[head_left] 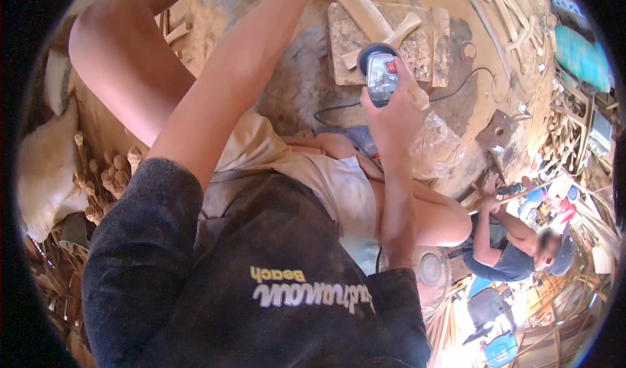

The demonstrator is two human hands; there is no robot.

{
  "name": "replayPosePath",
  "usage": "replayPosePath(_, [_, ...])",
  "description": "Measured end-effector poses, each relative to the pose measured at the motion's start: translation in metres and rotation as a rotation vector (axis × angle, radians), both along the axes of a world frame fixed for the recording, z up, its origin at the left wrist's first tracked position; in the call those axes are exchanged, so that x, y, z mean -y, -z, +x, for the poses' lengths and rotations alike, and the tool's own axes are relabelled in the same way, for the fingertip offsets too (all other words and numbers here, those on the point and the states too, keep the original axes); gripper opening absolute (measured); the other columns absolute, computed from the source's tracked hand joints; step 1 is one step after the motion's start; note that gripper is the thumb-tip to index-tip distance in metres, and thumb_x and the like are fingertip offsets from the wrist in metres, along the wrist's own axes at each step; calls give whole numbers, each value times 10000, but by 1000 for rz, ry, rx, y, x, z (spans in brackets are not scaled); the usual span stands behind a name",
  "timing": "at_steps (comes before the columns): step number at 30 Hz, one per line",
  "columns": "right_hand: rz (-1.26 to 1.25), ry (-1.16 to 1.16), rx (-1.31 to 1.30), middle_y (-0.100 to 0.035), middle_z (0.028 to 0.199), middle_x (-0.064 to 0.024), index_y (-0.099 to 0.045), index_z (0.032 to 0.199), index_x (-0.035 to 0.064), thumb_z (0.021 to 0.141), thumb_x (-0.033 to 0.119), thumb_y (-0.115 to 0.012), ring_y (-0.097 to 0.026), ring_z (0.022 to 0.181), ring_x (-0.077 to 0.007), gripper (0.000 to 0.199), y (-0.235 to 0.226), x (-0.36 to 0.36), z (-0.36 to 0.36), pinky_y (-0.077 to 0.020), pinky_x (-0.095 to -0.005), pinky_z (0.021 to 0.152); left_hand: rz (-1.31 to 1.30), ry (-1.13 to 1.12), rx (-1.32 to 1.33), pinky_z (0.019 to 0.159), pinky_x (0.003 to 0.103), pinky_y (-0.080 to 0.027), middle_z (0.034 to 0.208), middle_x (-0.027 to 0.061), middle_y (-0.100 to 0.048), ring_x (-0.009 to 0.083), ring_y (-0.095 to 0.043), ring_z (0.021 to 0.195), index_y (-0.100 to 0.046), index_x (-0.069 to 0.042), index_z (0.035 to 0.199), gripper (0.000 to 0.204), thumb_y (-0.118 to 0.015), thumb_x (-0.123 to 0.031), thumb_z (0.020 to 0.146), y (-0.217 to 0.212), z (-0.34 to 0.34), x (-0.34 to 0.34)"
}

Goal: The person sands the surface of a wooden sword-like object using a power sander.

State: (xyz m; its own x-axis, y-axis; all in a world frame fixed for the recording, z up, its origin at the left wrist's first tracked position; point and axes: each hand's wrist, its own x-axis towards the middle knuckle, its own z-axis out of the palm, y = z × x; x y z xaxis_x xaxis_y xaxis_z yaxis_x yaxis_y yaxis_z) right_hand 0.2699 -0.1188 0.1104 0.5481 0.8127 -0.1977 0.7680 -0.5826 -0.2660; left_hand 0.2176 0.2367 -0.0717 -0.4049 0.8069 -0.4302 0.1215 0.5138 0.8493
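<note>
My right hand (398, 110) is wrapped around a handheld electric sander (380, 74) with a round black pad and a red switch. Its pad rests against a pale wooden piece (360, 9), a long shaped length reaching down from the upper edge. Beneath it, a second pale wooden piece (405, 30) with a flared end lies crosswise on a worn wooden board (345, 32). My left forearm stretches up to the top edge, by the long piece's far end; the left hand itself lies outside the picture.
A black cord (456, 94) curves across the dusty ground, near a crumpled clear plastic bag (438, 147). A round fan (430, 270) stands by my right knee. Another person (499, 244) works at the right. Turned wooden sticks (107, 179) are bundled at the left.
</note>
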Motion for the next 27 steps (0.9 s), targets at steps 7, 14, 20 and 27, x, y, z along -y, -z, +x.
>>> replayPosePath(7, [-146,-49,-25,-749,1022,-244,-388,1681,307,888,450,-835,-781,900,-460,922,3,-11,-19,-623,-577,788,308,-188,39,789,472,-599,973,164,-812,321,-787,881,-795,14,1096,380,-851,-319,923,58,-23,-31])
replayPosePath(14, [-165,-49,-20,-740,1021,-259,-378,1682,299,887,447,-836,-777,900,-470,929,3,-12,-18,-620,-581,783,303,-235,158,803,473,-596,975,149,-804,323,-780,929,-796,8,1093,329,-856,-260,912,54,-5,-30])
replayPosePath(20, [-179,-61,-10,-742,1025,-261,-377,1685,293,888,433,-856,-777,905,-480,941,2,-14,-23,-620,-583,784,194,-173,56,810,455,-602,991,152,-818,316,-784,926,-797,-9,1140,352,-848,-277,916,28,-18,-13])
replayPosePath(27, [-200,-39,8,-747,1031,-257,-375,1693,290,881,423,-876,-783,898,-472,963,1,-16,-24,-622,-579,784,171,-132,133,803,458,-606,1002,156,-819,309,-791,938,-795,-22,1160,358,-818,-290,925,1,-16,-6])
